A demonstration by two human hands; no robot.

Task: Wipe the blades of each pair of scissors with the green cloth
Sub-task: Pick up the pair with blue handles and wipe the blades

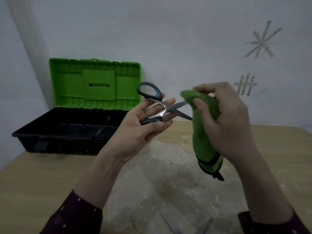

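My left hand (143,127) holds a pair of scissors (166,108) with dark blue-black handles, raised above the table, its fingers curled round the lower handle. The blades are spread apart and point right. My right hand (224,115) grips the green cloth (204,132), which has a black band at its hanging lower end. Thumb and fingers pinch the cloth over the tip of the upper blade; the lower blade's tip touches the cloth. Another metal blade pair (170,223) lies on the table at the bottom edge, partly out of view.
An open toolbox with a black base (67,132) and upright green lid (94,83) stands at the back left against the wall. The wooden table (42,174) has a pale, worn patch in the middle. Tape marks are stuck on the wall at right.
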